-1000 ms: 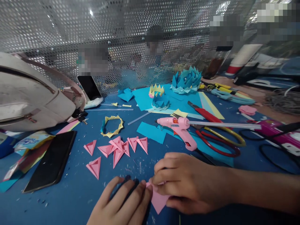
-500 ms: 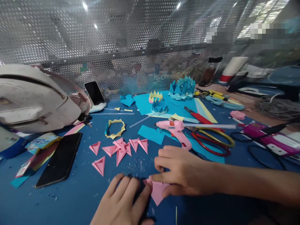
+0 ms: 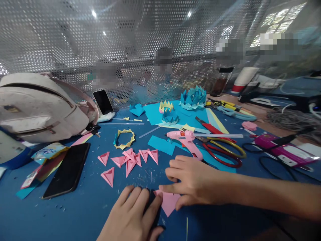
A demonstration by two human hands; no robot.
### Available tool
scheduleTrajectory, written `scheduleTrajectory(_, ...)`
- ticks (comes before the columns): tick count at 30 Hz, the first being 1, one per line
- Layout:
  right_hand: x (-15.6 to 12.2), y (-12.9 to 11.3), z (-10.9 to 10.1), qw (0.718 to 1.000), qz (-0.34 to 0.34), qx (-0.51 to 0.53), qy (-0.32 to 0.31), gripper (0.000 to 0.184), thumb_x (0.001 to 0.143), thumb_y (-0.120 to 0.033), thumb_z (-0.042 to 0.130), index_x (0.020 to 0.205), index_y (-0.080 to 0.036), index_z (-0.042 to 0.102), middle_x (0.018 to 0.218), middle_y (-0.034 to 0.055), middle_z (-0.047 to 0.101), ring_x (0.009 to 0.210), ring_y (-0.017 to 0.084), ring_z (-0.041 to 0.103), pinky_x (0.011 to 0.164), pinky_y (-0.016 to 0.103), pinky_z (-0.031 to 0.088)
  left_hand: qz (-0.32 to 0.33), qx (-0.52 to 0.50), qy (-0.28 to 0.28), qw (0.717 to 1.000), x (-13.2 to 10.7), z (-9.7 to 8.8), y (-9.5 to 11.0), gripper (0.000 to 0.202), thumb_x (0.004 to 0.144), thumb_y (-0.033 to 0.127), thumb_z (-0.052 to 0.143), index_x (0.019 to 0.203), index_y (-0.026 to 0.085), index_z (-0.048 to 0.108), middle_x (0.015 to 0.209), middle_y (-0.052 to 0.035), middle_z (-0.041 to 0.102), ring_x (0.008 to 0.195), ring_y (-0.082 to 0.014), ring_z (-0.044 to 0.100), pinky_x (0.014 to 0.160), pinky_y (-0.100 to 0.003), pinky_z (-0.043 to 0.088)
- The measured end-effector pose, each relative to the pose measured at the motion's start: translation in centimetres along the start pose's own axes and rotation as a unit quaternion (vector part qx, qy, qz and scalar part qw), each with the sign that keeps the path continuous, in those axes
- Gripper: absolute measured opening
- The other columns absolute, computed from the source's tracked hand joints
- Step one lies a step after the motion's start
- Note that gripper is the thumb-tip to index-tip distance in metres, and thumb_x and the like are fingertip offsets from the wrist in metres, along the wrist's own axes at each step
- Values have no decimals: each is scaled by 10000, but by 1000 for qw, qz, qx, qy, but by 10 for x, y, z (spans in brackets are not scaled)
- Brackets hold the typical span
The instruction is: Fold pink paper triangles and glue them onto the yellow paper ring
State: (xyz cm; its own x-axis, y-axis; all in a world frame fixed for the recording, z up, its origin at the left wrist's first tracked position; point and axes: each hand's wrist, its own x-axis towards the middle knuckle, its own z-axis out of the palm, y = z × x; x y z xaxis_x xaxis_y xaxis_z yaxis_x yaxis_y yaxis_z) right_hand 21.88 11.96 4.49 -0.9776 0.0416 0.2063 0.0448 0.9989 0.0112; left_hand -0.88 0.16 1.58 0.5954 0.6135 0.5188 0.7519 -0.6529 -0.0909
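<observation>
A small pink paper piece (image 3: 169,205), narrowing to a point toward me, lies on the blue table between my hands. My left hand (image 3: 134,212) is bent, its index fingertip holding the paper's left corner down. From the right, my right hand (image 3: 190,184) grips the same piece, index finger along its upper edge and thumb on its right side; the other fingers are curled. Several folded pink paper triangles (image 3: 130,157) lie beyond my left hand. Past my right hand rests a pink glue gun (image 3: 187,140) with a clear glue stick in it.
Red-and-yellow-handled scissors (image 3: 223,152) lie right of the glue gun. A yellow paper ring (image 3: 124,139), blue paper flower (image 3: 193,97) and blue sheets (image 3: 160,144) sit farther back. At left are a black phone (image 3: 67,170) and backpack (image 3: 42,107); at right, a magenta power strip (image 3: 281,152).
My view has tilted and shifted slightly. Both hands stay on the pink paper; my right thumb sits a little farther right along its side.
</observation>
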Motion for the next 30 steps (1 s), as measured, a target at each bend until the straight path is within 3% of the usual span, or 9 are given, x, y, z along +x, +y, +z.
scheduleTrajectory(8, -22, -7, -7, 999, 26, -25, 0, 374, 1038, -484, 426, 1127, -206, 659, 854, 25, 586, 752, 196, 396, 672, 343, 233, -12, -34, -33, 999, -5, 1, 0, 362, 1024, 336, 393, 1209, 155, 646, 874, -64, 654, 755, -234, 566, 731, -365, 416)
scheduleTrajectory(14, -8, -12, -10, 996, 86, 32, 23, 361, 1060, -314, 424, 862, -184, 696, 893, 40, 614, 816, 176, 468, 711, 320, 307, -36, -75, -71, 994, 5, -4, -1, 222, 960, 209, 530, 1157, 185, 629, 885, -51, 630, 775, -233, 543, 717, -382, 417)
scheduleTrajectory(19, 7, -16, -10, 988, 136, 67, -28, 275, 959, -421, 615, 850, -170, 641, 888, 20, 608, 835, 175, 525, 717, 293, 365, -34, -104, -47, 993, 14, 1, -7, 93, 981, 213, 533, 971, 203, 624, 965, -28, 659, 832, -214, 548, 745, -367, 414)
scheduleTrajectory(21, 7, -21, -8, 988, 131, 72, -20, 344, 910, -517, 649, 882, -175, 623, 881, 18, 611, 826, 183, 525, 697, 291, 365, -22, -115, -36, 993, 16, 3, -8, 140, 1001, 219, 505, 906, 190, 602, 983, -25, 672, 849, -202, 558, 759, -354, 416)
scheduleTrajectory(24, 4, -28, -3, 992, 117, 48, 7, 414, 882, -589, 644, 863, -178, 598, 856, 21, 615, 777, 184, 496, 663, 297, 344, -5, -105, -12, 994, 18, 6, -8, 246, 1026, 197, 434, 819, 178, 566, 846, -16, 655, 762, -178, 540, 715, -330, 407)
scheduleTrajectory(27, 1, -32, 1, 995, 103, 4, 17, 272, 971, -423, 575, 853, -178, 590, 847, 21, 625, 747, 175, 477, 649, 310, 321, 11, -53, 16, 998, 19, 8, -5, 312, 1031, 167, 381, 765, 177, 544, 713, -6, 592, 660, -170, 487, 646, -324, 379)
scheduleTrajectory(30, -3, -28, 1, 995, 90, -8, 29, 183, 1012, -267, 490, 898, -180, 604, 825, 13, 637, 733, 171, 482, 627, 317, 303, 44, -12, 28, 999, 20, 5, 2, 296, 1022, 134, 378, 808, 164, 580, 738, -18, 620, 683, -173, 523, 690, -342, 415)
